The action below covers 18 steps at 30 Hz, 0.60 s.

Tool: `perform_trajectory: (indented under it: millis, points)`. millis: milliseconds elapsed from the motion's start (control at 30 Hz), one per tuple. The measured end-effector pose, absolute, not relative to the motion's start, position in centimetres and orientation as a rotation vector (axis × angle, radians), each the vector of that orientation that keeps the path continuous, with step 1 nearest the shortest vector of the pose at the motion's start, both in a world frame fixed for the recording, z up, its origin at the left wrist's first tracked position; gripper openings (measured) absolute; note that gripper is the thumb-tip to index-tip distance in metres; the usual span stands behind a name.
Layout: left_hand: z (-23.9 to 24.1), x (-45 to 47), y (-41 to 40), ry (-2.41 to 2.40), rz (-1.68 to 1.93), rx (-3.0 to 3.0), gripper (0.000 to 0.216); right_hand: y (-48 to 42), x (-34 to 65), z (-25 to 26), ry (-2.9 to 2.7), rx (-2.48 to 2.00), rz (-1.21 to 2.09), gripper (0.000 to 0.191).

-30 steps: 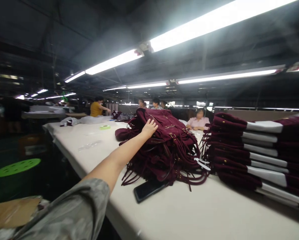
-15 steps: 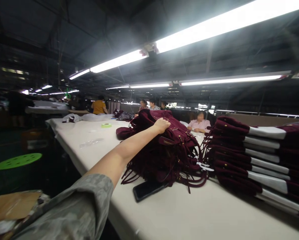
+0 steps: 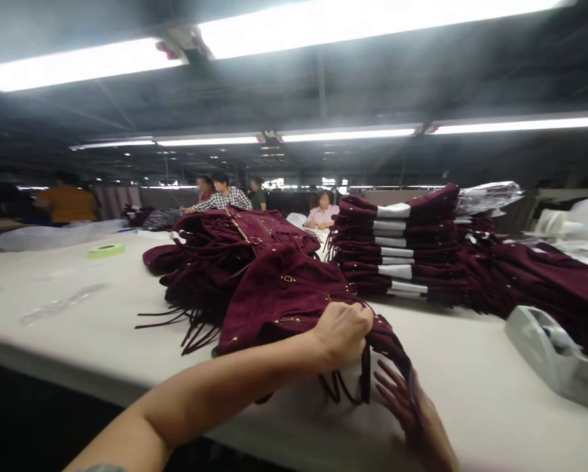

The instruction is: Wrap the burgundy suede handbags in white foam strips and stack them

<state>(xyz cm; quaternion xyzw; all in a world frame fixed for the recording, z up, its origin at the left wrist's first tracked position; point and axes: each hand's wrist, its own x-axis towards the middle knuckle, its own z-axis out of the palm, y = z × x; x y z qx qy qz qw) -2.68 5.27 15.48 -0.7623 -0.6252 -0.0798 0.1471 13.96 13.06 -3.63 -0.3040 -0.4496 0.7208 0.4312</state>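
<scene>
My left hand [image 3: 345,331] is closed on the edge of a maroon suede-like bag [image 3: 278,295] with brass-coloured fittings and dangling straps. The bag lies partly on the table, its near part lifted and sloping toward me. Beside it, lower right, my right hand [image 3: 396,393] has its fingers spread, with a dark maroon strap [image 3: 396,347] passing in front of it; whether they touch, I cannot tell. Behind the held bag is a heap of similar maroon bags [image 3: 205,249], their thin straps trailing over the table.
On the pale table [image 3: 470,380] stands a tall stack of folded maroon pieces [image 3: 357,233] with white bands. A grey tape dispenser [image 3: 559,360] sits at right, near more maroon pieces [image 3: 544,269]. Green tape roll [image 3: 105,251] lies left. Several people are across the table.
My left hand has pulled a bag from the heap toward me and to the right. My right hand has come into view. The view has turned right, bringing in the tape dispenser.
</scene>
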Motion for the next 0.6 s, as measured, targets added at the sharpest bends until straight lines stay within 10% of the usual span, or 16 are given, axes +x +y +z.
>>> perform_trajectory:
  millis: [333, 600]
  points:
    - [7.0, 3.4, 0.6, -2.128, -1.270, -2.749, 0.021, 9.2, 20.2, -4.0, -1.315, -0.703, 1.641, 0.075]
    - [0.4, -13.6, -3.8, -2.335, -1.240, -1.165, 0.060, 3.8, 26.8, -9.5, -0.874, -0.889, 1.878, 0.070]
